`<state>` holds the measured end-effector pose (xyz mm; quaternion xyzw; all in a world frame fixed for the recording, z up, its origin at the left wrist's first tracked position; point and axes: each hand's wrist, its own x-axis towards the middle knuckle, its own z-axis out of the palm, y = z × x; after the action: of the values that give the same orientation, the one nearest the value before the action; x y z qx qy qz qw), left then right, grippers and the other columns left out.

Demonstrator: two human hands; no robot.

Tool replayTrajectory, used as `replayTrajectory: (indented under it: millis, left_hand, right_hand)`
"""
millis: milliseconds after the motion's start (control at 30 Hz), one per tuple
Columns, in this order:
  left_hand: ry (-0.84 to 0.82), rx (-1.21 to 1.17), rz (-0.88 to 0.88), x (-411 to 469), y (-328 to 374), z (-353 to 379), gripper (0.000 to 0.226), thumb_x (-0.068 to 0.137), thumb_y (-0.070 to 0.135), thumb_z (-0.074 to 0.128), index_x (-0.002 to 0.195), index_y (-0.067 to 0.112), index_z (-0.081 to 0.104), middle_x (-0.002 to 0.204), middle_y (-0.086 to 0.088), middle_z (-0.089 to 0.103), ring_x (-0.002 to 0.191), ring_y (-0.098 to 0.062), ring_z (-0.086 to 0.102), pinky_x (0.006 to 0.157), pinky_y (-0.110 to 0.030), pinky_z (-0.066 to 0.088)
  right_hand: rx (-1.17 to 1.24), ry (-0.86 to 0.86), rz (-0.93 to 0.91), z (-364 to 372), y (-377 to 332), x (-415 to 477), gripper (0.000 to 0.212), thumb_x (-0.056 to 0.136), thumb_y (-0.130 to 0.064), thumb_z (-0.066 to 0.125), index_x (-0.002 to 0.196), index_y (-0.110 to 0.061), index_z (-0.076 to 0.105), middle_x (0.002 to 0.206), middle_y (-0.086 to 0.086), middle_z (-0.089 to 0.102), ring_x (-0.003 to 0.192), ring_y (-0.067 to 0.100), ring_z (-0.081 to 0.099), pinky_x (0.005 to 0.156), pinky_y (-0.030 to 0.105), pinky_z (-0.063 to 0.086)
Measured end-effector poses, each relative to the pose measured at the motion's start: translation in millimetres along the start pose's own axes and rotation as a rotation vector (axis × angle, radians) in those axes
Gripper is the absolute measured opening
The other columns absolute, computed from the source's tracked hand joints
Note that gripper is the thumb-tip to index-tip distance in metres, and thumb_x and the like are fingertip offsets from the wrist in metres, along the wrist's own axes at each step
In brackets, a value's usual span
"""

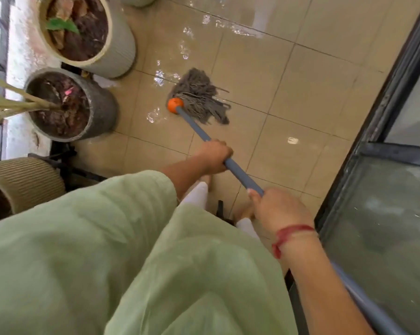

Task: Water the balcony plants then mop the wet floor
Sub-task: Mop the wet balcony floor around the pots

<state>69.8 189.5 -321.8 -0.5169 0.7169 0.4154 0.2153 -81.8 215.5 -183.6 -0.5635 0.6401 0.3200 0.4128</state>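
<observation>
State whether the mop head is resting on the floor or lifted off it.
Resting: its grey strands lie splayed flat across the wet floor tiles.

Glass door (pixel 385 226), metal railing (pixel 4 32)

Loose pale-green tunic (pixel 83 250), red thread wristband (pixel 291 234), white trousers (pixel 196 195)

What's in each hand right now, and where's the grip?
Both hands hold the mop by its grey handle: the left hand grips mid-shaft, nearer the mop's head, and the right hand grips further up.
</observation>
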Motion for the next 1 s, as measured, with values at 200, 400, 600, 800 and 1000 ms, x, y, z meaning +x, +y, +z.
replayTrajectory:
  millis: [200,400,600,800,1000]
  left_hand:
    - [0.317,-0.392,-0.287,-27.1,-73.1,18.8,0.03,0.09,0.037,0.06,0.086,0.007,0.06,0.093,-0.017,0.058,0.093,-0.032,0.053,0.074,-0.034,0.041]
    - [0.473,-0.544,-0.317,0.2,-4.2,46.9,0.024,0.092,0.03,0.058,0.082,0.008,0.057,0.092,-0.016,0.055,0.089,-0.031,0.051,0.076,-0.036,0.04]
    - [0.308,-0.307,-0.067,57.7,101.1,45.6,0.03,0.095,0.037,0.051,0.09,0.008,0.058,0.096,-0.017,0.057,0.095,-0.034,0.053,0.084,-0.043,0.042]
    - [0.173,-0.206,0.243,88.8,234.4,62.4,0.027,0.091,0.035,0.058,0.092,0.008,0.06,0.097,-0.017,0.058,0.098,-0.032,0.054,0.087,-0.043,0.043]
    - [-0.034,0.093,0.525,90.3,367.5,109.5,0.026,0.088,0.027,0.059,0.109,0.013,0.062,0.113,-0.013,0.06,0.11,-0.029,0.054,0.091,-0.038,0.045]
  right_hand:
    - [-0.226,0.079,-0.232,-10.4,-75.2,26.3,0.033,0.1,-0.032,0.038,0.116,-0.013,0.059,0.113,0.008,0.062,0.105,0.026,0.059,0.068,0.029,0.034]
    - [-0.329,0.129,-0.247,-36.2,-9.8,26.3,0.032,0.097,-0.035,0.043,0.114,-0.013,0.059,0.098,0.01,0.059,0.091,0.027,0.057,0.068,0.029,0.036]
    - [-0.168,0.074,-0.016,-33.7,113.9,7.8,0.044,0.096,-0.048,0.037,0.109,-0.013,0.06,0.09,0.011,0.057,0.079,0.026,0.048,0.067,0.03,0.035]
    - [0.014,0.101,0.22,-9.4,229.0,-47.8,0.05,0.098,-0.05,0.03,0.113,-0.011,0.057,0.107,0.015,0.061,0.1,0.033,0.056,0.074,0.033,0.037]
    - [0.128,0.06,0.456,42.2,326.7,-111.6,0.055,0.097,-0.052,0.027,0.108,-0.006,0.057,0.114,0.021,0.061,0.107,0.035,0.057,0.073,0.034,0.035]
